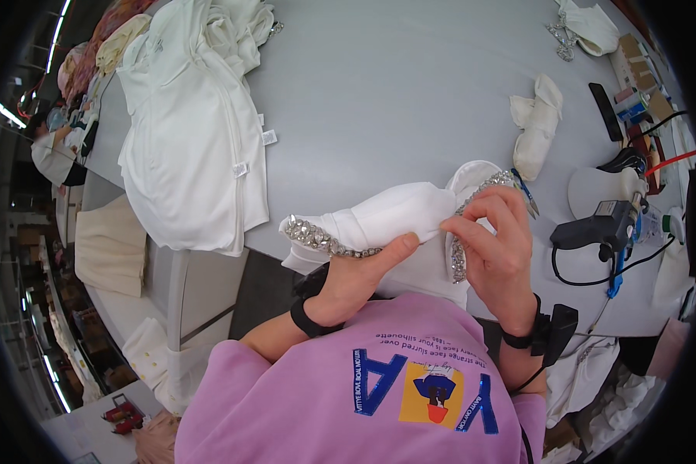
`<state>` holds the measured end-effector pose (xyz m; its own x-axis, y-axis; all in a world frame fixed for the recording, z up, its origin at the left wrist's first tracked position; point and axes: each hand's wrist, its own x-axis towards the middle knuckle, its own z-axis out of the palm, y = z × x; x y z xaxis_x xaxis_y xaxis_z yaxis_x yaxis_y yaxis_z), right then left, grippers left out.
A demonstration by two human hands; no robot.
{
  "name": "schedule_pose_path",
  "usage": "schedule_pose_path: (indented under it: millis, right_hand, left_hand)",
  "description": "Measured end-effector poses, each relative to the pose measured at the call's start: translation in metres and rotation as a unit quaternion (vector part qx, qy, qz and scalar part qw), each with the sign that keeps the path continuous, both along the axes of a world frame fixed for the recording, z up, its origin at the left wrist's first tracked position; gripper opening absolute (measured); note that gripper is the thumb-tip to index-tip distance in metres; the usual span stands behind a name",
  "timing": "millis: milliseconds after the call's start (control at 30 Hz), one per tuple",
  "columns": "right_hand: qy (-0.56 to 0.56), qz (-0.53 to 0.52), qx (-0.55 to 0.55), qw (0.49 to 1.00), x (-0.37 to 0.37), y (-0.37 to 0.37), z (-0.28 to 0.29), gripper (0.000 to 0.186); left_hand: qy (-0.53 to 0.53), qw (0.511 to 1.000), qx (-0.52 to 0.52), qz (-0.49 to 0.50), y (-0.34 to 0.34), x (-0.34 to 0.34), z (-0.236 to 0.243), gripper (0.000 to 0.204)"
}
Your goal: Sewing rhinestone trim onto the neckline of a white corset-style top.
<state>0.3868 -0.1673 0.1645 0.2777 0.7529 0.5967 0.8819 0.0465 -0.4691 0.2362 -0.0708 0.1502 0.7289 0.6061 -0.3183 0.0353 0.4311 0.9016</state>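
A white garment with a rhinestone trim along its edges is bunched up at the near edge of the table. My left hand grips it from below, thumb lying on top of the fabric and the other fingers mostly hidden underneath. Above its right part, my right hand is closed in a pinch, thumb and forefinger meeting over the cloth beside a second rhinestone strip. What lies between those fingertips is too small to make out. Blue-handled snips lie just beyond my right hand.
White garments are piled on the grey table to the left. At right are a white cloth roll, a dark phone and a corded dark grey tool. Another person sits at the far left.
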Motion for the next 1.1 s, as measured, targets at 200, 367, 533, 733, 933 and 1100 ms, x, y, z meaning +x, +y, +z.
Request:
schedule_pose_path:
  millis: [200,367,533,733,933,1100]
  right_hand:
    - [-0.02,0.042,-0.029,0.999,0.0061,0.0007,0.0058,0.026]
    - [-0.002,0.047,-0.026,0.999,0.0091,-0.0007,0.0053,0.026]
    - [0.002,0.039,-0.017,0.999,0.0081,-0.001,0.0101,0.026]
    - [0.005,0.04,-0.02,0.999,0.0075,-0.0007,0.0086,0.026]
    - [0.002,0.042,-0.034,0.999,0.008,-0.002,0.0083,0.025]
    - [0.003,0.043,-0.037,0.998,0.0082,-0.0021,0.0068,0.025]
  left_hand:
    - [0.018,1.0,0.014,-0.02,0.0005,-0.0028,0.001,0.033]
    - [0.017,0.999,0.04,-0.023,0.0015,-0.0028,0.0003,0.033]
    - [0.015,0.999,0.028,-0.026,0.0008,-0.002,0.0018,0.033]
    - [0.009,0.999,0.025,-0.034,0.002,-0.002,0.0022,0.031]
    - [0.007,0.999,0.025,-0.032,0.0007,-0.002,0.0007,0.031]
    - [0.004,0.999,0.031,-0.022,0.0002,-0.001,0.0013,0.031]
